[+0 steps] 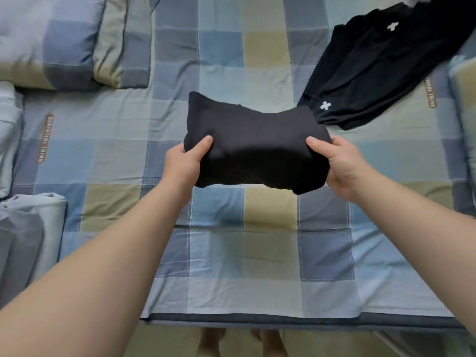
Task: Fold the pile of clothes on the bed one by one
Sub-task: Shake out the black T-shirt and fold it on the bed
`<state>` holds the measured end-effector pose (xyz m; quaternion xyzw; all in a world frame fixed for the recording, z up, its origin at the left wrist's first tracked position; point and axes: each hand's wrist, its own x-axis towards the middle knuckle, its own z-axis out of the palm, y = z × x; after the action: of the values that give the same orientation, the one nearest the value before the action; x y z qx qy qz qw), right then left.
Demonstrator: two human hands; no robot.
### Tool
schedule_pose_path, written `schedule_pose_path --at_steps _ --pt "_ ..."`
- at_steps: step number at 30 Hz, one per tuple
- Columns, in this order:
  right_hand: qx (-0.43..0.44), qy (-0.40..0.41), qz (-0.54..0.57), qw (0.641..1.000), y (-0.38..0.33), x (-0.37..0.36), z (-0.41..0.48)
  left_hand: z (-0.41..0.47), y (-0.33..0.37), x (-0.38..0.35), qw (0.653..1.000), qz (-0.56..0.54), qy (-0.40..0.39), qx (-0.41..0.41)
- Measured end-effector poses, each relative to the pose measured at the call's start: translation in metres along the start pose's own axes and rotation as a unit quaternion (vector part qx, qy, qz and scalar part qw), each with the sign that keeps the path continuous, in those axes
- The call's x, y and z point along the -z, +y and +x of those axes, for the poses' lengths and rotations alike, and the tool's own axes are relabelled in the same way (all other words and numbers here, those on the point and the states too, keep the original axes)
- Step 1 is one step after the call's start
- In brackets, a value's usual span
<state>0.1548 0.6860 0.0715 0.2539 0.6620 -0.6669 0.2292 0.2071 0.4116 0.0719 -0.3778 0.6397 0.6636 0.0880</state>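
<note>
The folded black garment (pixel 253 150) hangs above the bed (pixel 270 253), sagging softly at its middle: light, limp cloth, best held at both ends. The left hand (pixel 184 163) and right hand (pixel 345 166) each grip one end, thumbs on top. Black clothes (pixel 373 73), perhaps shorts, wait far right.

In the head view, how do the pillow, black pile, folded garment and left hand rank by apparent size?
Largest: pillow and black pile, which look alike; the frame cuts off both.
Next: folded garment, held nearer the camera.
Smallest: left hand.
</note>
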Motion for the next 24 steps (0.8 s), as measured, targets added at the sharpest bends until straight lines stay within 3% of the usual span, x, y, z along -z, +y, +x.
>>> schedule_pose_path --at_steps 4,10,13,16,18,20,22,24 --pt "-0.032 0.015 -0.061 0.998 0.051 -0.003 0.002 0.0 -0.052 0.014 0.998 0.063 0.011 0.022" --pt "-0.191 0.027 -0.239 0.952 0.167 0.011 0.007 0.013 -0.175 0.037 0.963 0.247 -0.007 0.105" --pt "-0.177 0.059 -0.248 0.951 0.187 0.009 0.01 0.013 -0.197 0.039 0.957 0.272 0.007 0.1" --pt "-0.116 0.092 -0.296 0.944 0.19 0.003 0.002 0.004 -0.199 0.04 0.944 0.324 0.054 0.035" --pt "-0.013 0.111 -0.426 0.898 0.189 0.0 -0.011 -0.007 -0.197 0.038 0.904 0.416 0.085 -0.055" --pt "0.116 0.087 -0.551 0.822 0.188 -0.008 -0.024 -0.015 -0.193 0.033 0.852 0.493 0.076 -0.16" --pt "0.205 0.033 -0.635 0.744 0.196 -0.013 -0.028 -0.016 -0.196 0.026 0.793 0.555 0.01 -0.25" --pt "0.241 -0.015 -0.698 0.674 0.213 -0.015 -0.018 -0.005 -0.207 0.019 0.737 0.608 -0.059 -0.291"
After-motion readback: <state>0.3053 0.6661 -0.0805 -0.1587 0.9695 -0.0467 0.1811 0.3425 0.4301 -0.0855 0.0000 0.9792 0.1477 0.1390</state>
